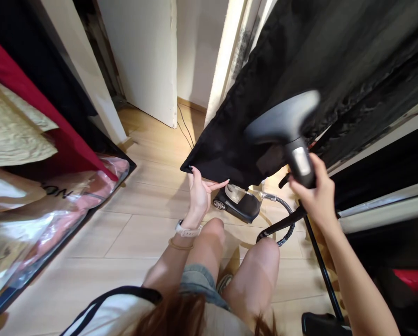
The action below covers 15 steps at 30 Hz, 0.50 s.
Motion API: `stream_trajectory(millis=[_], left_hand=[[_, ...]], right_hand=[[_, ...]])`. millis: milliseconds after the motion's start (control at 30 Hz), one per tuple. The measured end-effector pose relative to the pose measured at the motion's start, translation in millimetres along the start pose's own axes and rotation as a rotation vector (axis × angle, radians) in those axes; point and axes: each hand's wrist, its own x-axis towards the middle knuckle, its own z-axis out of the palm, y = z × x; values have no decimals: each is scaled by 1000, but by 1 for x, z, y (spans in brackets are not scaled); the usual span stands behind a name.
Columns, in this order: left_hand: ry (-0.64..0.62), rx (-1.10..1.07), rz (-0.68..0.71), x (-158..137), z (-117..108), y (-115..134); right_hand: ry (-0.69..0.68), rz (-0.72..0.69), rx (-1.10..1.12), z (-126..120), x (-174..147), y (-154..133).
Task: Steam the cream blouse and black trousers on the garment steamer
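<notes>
My right hand [317,193] is wrapped round the handle of a garment steamer head [284,121], dark with a pale shiny top and slightly blurred. The head lies over the front of a hanging black garment [237,126]. At the garment's lower corner, my left hand [200,191] pinches the hem between thumb and fingers; part of the fingers is behind the cloth. The steamer base [242,203], black with a clear tank and a wheel, stands on the floor below the hem. A black ribbed hose [286,219] curves from the base up toward the handle.
A white door [142,60] stands ajar at the back, with a thin cable [184,126] on the wooden floor [139,238] beside it. Plastic-covered clothes [65,205] and a red garment [55,107] are at left. A black rack pole [323,263] runs along the right.
</notes>
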Motion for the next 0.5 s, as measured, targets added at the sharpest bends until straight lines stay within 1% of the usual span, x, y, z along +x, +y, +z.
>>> stream_trajectory(millis=[67, 100, 133, 167, 200, 233, 300, 400, 500], left_hand=[[-16, -5, 5, -1, 0, 0], [-25, -7, 8, -2, 0, 0], [-30, -8, 14, -3, -1, 0], [-34, -6, 21, -3, -1, 0], [-36, -2, 30, -4, -2, -1], [-38, 3, 38, -4, -3, -1], [-54, 14, 47, -2, -4, -2], [-81, 15, 71, 14, -8, -2], [-67, -37, 142, 40, -11, -7]], right_hand=[[-189, -29, 1, 16, -10, -2], [-261, -41, -4, 24, -13, -2], [-309, -47, -12, 31, -14, 0], [-326, -45, -19, 36, -12, 2], [-310, -37, -21, 39, -8, 6], [-270, -26, -16, 39, -2, 9], [-142, 0, 0, 34, 14, 17], [76, 2, 21, 14, 36, 26], [261, 4, 42, -11, 45, 33]])
